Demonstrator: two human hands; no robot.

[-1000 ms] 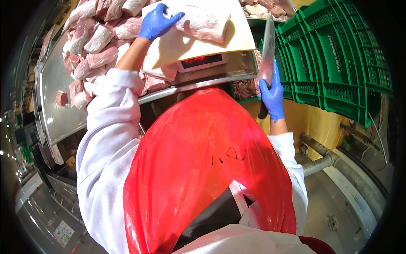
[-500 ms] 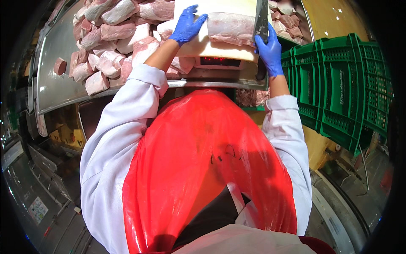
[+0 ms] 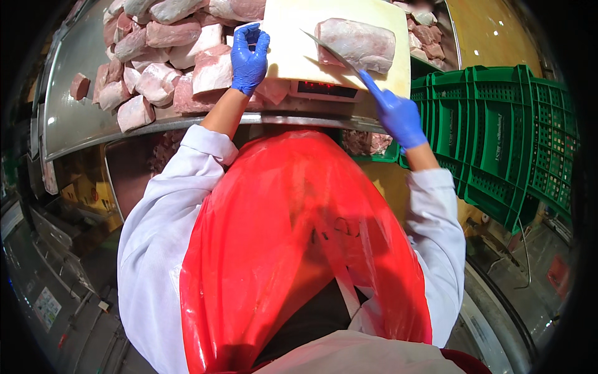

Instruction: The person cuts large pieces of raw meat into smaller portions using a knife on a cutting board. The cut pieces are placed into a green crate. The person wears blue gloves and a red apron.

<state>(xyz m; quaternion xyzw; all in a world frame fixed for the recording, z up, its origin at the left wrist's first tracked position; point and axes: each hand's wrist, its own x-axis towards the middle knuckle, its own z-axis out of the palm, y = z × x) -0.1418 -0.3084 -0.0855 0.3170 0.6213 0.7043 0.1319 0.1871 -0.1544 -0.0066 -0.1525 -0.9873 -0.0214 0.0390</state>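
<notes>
My left hand (image 3: pixel 249 62), in a blue glove, has curled fingers at the board's left edge beside the meat pile; what they hold is hidden. My right hand (image 3: pixel 398 118), also gloved, grips a long knife (image 3: pixel 339 57), its blade pointing up-left across the near left part of a pale meat loin (image 3: pixel 367 43). Whether the blade touches the meat I cannot tell. The loin lies on a cream cutting board (image 3: pixel 286 43), above a scale with a red display (image 3: pixel 327 91).
A pile of meat pieces (image 3: pixel 156 81) covers much of the steel table (image 3: pixel 65 124) at left. More meat (image 3: pixel 427 34) lies beyond the board at right. Green crates (image 3: pixel 479 124) stand at right; another with scraps (image 3: pixel 367 143) sits below the table edge.
The knife has swung from upright at the board's right side to a diagonal across the loin. My left hand has moved down-left from the board and curled its fingers.
</notes>
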